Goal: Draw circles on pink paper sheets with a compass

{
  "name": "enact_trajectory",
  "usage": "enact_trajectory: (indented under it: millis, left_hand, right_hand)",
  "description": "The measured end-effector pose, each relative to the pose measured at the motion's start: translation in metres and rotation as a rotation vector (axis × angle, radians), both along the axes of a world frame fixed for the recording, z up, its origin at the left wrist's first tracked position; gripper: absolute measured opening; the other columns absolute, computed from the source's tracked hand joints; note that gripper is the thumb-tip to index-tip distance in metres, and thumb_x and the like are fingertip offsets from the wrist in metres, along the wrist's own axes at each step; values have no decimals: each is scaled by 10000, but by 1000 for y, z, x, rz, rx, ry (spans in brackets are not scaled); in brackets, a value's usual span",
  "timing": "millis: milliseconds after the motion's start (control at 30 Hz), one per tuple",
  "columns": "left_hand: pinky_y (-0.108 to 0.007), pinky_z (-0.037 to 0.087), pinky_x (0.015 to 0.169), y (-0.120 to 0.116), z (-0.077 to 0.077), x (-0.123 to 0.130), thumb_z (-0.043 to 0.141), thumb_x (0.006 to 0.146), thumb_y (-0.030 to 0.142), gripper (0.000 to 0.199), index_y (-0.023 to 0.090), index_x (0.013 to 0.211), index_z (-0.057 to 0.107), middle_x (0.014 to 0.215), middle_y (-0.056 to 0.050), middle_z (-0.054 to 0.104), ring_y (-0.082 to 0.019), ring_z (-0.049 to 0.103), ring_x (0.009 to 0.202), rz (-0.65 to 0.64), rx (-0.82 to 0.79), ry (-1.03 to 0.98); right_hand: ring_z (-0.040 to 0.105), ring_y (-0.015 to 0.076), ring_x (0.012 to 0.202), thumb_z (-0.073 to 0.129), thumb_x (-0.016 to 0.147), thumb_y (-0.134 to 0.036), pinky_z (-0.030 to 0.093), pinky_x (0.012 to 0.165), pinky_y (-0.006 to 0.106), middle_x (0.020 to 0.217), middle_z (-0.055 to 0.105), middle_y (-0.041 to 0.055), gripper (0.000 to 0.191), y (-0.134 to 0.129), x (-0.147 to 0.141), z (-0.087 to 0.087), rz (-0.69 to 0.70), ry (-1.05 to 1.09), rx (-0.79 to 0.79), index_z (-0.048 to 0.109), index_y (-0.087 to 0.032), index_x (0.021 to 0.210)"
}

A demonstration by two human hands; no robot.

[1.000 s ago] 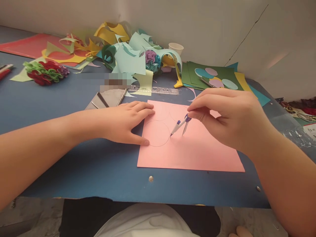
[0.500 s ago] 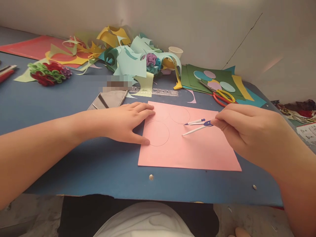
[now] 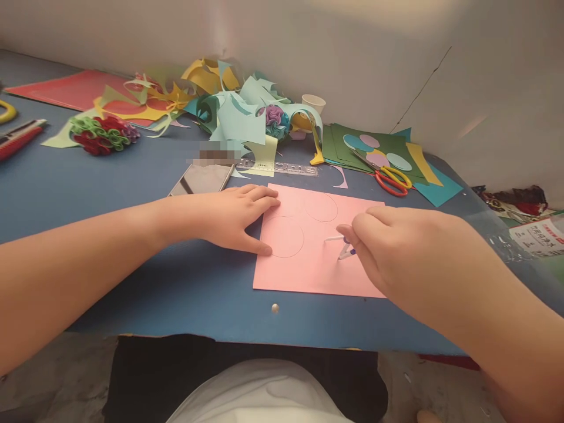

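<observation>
A pink sheet of paper (image 3: 304,276) lies on the blue table, with two pencil-thin circles drawn on its left and upper parts. My left hand (image 3: 238,217) rests flat with fingers spread, its thumb and fingertips on the sheet's left edge. Over the right half of the sheet, my right hand (image 3: 388,247) pinches the top of a white and blue drawing compass (image 3: 346,254). The legs of the compass stand apart, pointing at the paper near its middle. Most of the compass head is hidden by the fingers.
Scissors (image 3: 392,179) and cut paper discs (image 3: 399,162) lie on green sheets (image 3: 339,144) at the back right. Behind the pink sheet are a clear stencil ruler (image 3: 295,169), paper scraps (image 3: 240,123), a cup (image 3: 314,103) and a phone (image 3: 205,178). Ruffled paper flowers (image 3: 103,134) sit at left.
My right hand has turned and lowered, swinging the compass so one leg now points toward the table's front edge. My left hand stays on the paper. The view has shifted slightly.
</observation>
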State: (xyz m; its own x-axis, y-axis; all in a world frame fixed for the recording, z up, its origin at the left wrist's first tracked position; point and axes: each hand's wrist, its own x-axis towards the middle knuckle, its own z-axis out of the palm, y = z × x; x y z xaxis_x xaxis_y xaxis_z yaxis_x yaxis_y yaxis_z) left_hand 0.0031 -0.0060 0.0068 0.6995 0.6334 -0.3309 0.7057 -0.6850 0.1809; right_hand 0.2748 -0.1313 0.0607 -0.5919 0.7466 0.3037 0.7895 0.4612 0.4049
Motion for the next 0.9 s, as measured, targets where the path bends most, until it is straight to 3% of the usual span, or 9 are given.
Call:
enact_trajectory:
  millis: [300, 600, 733, 833, 900]
  left_hand:
    - [-515, 271, 1359, -2, 1, -3, 501, 892, 871, 1157, 182, 1775, 208, 1865, -105, 152, -340, 170, 1708, -13, 15, -8]
    - [-493, 254, 1366, 0, -1, -2, 506, 895, 869, 1155, 186, 1776, 206, 1866, -95, 150, -332, 151, 1714, -14, 11, -20]
    - [-491, 244, 1371, 0, 0, -3, 507, 903, 864, 1148, 193, 1779, 191, 1872, -74, 118, -325, 116, 1722, -6, -11, 3]
    - [-486, 229, 1378, 0, 2, -3, 514, 908, 858, 1140, 206, 1782, 182, 1875, -60, 94, -319, 113, 1725, 1, -24, 17]
    - [-485, 225, 1381, 0, 1, -2, 513, 911, 857, 1136, 209, 1782, 178, 1877, -54, 84, -317, 120, 1724, 5, -23, 20]
  right_hand:
    - [287, 134, 420, 557, 1073, -403, 178, 514, 356, 448, 384, -5, 632, 31, -17, 2, -238, 284, -138, 318, -233, 513]
    - [350, 154, 421, 525, 1069, -436, 226, 478, 341, 476, 396, -12, 561, -4, -5, -3, -209, 268, -178, 325, -250, 579]
    - [482, 184, 450, 492, 1080, -429, 302, 480, 340, 553, 545, 20, 512, -9, 17, 4, -284, 207, -286, 452, -253, 601]
    - [627, 251, 540, 503, 1053, -399, 386, 498, 356, 639, 668, 67, 452, 5, 34, 12, -325, 188, -384, 586, -245, 636]
    - [678, 280, 579, 515, 1041, -384, 429, 507, 372, 697, 722, 85, 422, 22, 43, 16, -266, 217, -399, 677, -234, 682]
